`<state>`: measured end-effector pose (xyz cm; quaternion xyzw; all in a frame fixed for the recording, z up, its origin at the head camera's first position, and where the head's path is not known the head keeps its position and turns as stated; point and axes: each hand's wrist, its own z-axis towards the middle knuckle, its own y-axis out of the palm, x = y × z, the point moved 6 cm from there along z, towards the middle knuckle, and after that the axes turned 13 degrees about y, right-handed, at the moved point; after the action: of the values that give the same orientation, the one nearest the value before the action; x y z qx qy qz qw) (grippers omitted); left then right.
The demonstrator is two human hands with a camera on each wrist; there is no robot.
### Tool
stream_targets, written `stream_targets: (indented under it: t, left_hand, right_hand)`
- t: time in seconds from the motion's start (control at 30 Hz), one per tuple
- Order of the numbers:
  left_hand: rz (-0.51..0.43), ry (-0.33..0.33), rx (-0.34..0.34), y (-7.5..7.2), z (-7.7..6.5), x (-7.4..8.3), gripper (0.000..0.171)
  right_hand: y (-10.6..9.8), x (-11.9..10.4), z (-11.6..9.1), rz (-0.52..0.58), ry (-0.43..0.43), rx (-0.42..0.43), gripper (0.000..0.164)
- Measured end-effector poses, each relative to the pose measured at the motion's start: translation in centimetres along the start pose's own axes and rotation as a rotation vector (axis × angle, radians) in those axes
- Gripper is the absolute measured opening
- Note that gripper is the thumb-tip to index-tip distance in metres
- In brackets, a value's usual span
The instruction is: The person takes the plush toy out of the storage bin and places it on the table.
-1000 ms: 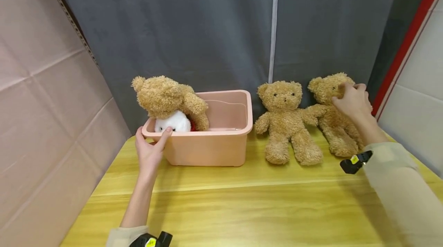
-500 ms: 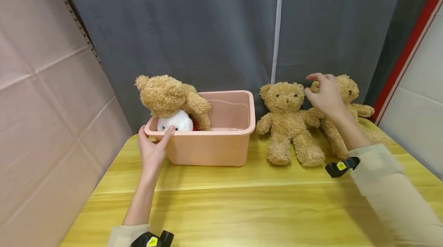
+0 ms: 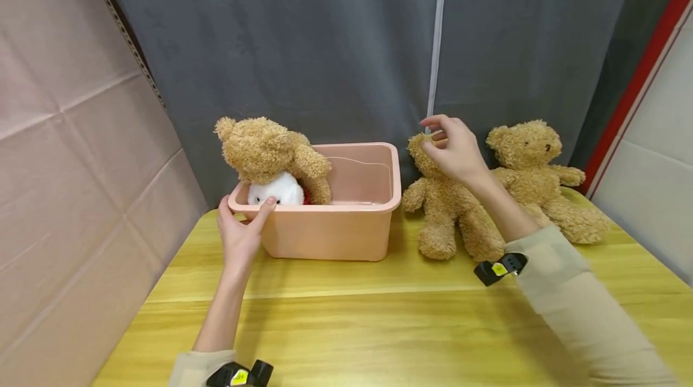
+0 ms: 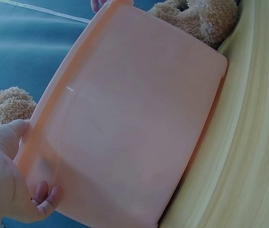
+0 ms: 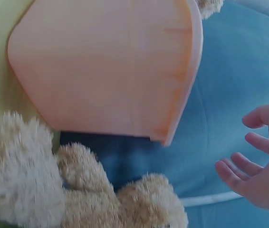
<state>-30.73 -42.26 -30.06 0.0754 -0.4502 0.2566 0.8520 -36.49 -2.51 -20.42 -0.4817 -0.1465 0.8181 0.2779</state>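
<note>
My left hand [image 3: 240,236] grips the left end of a pink plastic bin [image 3: 330,233], thumb over the rim and fingers beneath it, as the left wrist view also shows. Inside the bin, a tan teddy bear [image 3: 260,149] leans over a white plush toy [image 3: 281,189], whose lower part is hidden by the bin wall. My right hand [image 3: 455,149] is in the air with loosely bent fingers, overlapping the head of the middle teddy bear [image 3: 441,212] in the head view. In the right wrist view those fingers [image 5: 241,173] hold nothing.
Another teddy bear [image 3: 533,176] sits at the right end of the wooden table [image 3: 352,327], beside the middle bear. A grey curtain [image 3: 303,44] hangs behind everything. A pale wall panel [image 3: 70,164] stands at left and a white one [image 3: 657,164] at right.
My right hand has moved left from the rightmost bear, past the middle bear's head. The rightmost bear now faces more to the right. My left hand stays on the bin.
</note>
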Motion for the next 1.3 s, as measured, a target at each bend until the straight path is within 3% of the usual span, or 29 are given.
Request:
stream_targets:
  t: [0.33, 0.6, 0.83, 1.07, 1.2, 1.3]
  left_hand:
    - [0.000, -0.023, -0.004, 0.0, 0.0, -0.1, 0.085]
    - [0.022, -0.033, -0.003, 0.0, -0.1, 0.1, 0.091]
    - [0.025, -0.030, -0.004, 0.0, 0.0, 0.2, 0.089]
    - [0.019, -0.005, -0.009, 0.0, 0.2, 0.1, 0.086]
    - [-0.012, 0.004, -0.014, 0.1, 0.1, 0.0, 0.082]
    - [-0.015, 0.007, -0.016, 0.2, 0.1, 0.0, 0.083]
  right_hand:
    - [4.7, -3.1, -0.5, 0.066, -0.097, -0.120, 0.037]
    - [9.7, -6.2, -0.8, 0.102, -0.191, -0.212, 0.048]
    - [13.7, -11.2, -1.1, -0.035, -0.359, -0.234, 0.055]
    - [16.9, -17.2, -1.7, -0.358, -0.612, -0.151, 0.067]
    - [18.8, -18.4, -2.1, -0.536, -0.650, -0.146, 0.069]
    - [19.4, -18.5, -2.1, -0.624, -0.617, -0.115, 0.071]
